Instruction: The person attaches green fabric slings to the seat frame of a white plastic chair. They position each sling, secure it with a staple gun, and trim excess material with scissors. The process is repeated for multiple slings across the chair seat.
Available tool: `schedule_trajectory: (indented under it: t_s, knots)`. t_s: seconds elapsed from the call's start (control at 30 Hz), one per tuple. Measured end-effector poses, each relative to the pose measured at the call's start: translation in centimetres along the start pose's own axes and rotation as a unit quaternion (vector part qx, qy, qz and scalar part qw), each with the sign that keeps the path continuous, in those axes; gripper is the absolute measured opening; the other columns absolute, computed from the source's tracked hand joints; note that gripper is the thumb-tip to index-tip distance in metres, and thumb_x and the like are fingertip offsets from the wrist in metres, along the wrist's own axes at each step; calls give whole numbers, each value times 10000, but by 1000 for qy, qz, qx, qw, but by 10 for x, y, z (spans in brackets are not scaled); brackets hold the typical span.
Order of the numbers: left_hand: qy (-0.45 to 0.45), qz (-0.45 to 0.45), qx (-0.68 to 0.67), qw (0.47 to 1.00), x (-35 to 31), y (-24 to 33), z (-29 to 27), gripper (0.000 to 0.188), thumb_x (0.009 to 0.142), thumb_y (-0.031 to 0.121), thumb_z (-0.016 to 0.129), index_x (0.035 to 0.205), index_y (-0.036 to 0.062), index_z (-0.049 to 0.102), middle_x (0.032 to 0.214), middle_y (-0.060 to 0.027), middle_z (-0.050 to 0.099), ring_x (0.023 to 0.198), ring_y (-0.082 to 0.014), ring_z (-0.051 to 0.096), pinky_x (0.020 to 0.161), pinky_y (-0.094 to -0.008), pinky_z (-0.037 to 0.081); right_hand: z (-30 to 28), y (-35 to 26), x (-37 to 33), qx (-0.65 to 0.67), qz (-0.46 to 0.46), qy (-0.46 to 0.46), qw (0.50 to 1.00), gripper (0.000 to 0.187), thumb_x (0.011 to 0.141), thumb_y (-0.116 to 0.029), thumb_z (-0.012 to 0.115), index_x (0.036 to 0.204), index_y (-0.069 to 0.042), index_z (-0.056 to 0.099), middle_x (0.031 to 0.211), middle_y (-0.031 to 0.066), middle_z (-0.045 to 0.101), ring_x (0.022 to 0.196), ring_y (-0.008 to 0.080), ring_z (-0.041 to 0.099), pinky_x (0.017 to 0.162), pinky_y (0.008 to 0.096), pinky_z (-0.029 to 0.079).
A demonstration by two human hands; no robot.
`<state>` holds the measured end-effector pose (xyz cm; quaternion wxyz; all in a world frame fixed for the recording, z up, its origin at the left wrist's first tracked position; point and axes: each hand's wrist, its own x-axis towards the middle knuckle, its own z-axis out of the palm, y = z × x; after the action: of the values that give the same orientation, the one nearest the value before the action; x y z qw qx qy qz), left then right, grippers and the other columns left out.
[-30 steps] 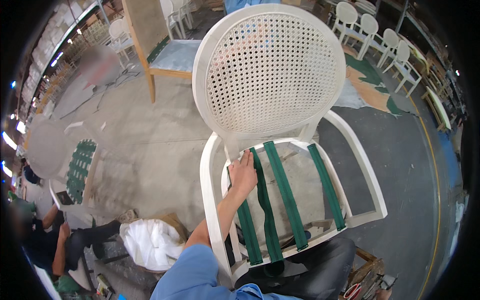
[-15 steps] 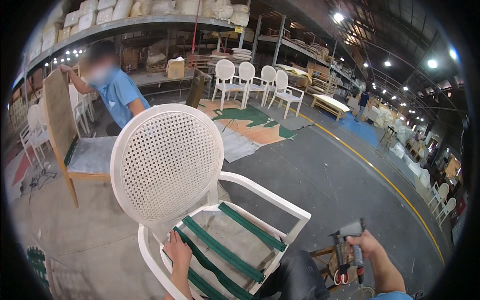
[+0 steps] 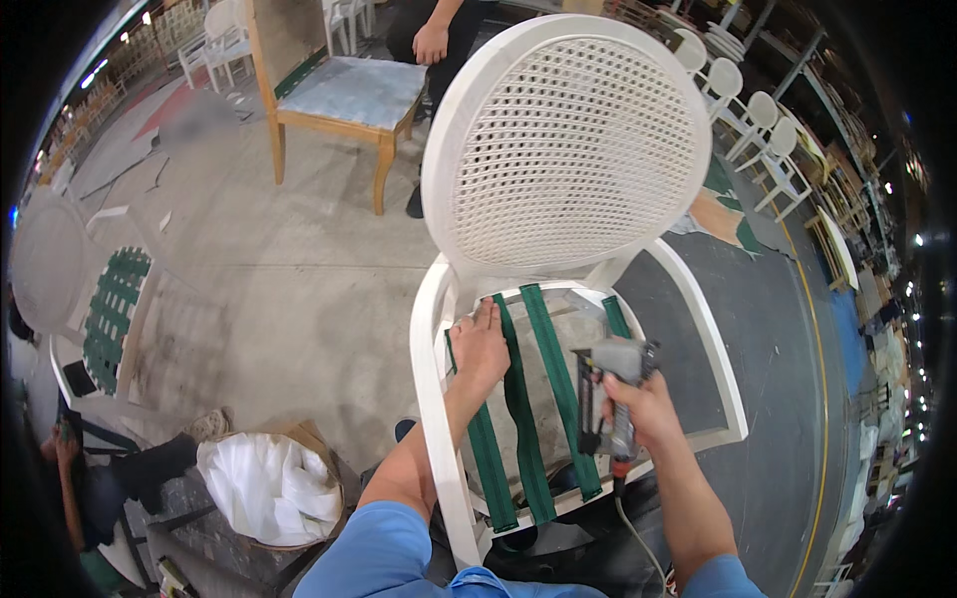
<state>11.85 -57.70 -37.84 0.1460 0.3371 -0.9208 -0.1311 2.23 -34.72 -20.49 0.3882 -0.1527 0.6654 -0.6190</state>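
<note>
A white armchair (image 3: 429, 359) with a round woven-cane back (image 3: 578, 149) stands in front of me, its open seat frame crossed by several green webbing straps. At the rear left of the seat, my left hand (image 3: 480, 349) presses its fingers on the far end of a wavy green webbing strap (image 3: 518, 414). My right hand (image 3: 646, 407) is closed around the handle of a grey and black staple gun (image 3: 615, 384), held over the right side of the seat. A hose (image 3: 640, 528) trails from the gun's base.
To the left are another white chair with woven green webbing (image 3: 115, 309), a container of white material (image 3: 269, 488) and a seated person's leg (image 3: 150, 473). Beyond, a co-worker's hand (image 3: 431, 43) hangs beside a wooden chair (image 3: 349, 95). White chairs (image 3: 763, 125) line the far right.
My view has tipped down and turned left. The staple gun has come from beside the chair, on the right, to over the seat. My left hand stays at the strap's far end.
</note>
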Motion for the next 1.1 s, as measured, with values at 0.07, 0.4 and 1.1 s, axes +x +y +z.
schedule_trajectory:
  t_s: [0.07, 0.4, 1.1]
  knots:
    - [-51, -2, -28, 998, 2, 18, -4, 669, 861, 188, 641, 1496, 18, 511, 1616, -95, 438, 1179, -318, 554, 1016, -438, 381, 14, 11, 34, -66, 28, 29, 997, 242, 910, -129, 782, 1065, 23, 673, 863, 76, 702, 582, 157, 617, 482, 314, 469]
    - [-39, -11, -31, 999, 6, 17, -4, 633, 868, 157, 618, 1477, 5, 538, 1582, -96, 481, 1148, -302, 577, 974, -422, 405, 69, 43, 147, -129, 3, -10, 992, 119, 913, -122, 760, 930, -18, 704, 712, 21, 662, 513, 121, 573, 445, 297, 425]
    - [-11, -17, -71, 997, 7, 12, 4, 613, 872, 178, 624, 1463, 32, 561, 1589, -113, 472, 1156, -309, 564, 969, -416, 392, 87, 60, 175, -194, 26, 1, 981, 209, 891, -124, 783, 1041, -22, 681, 762, 20, 669, 518, 99, 555, 446, 273, 434]
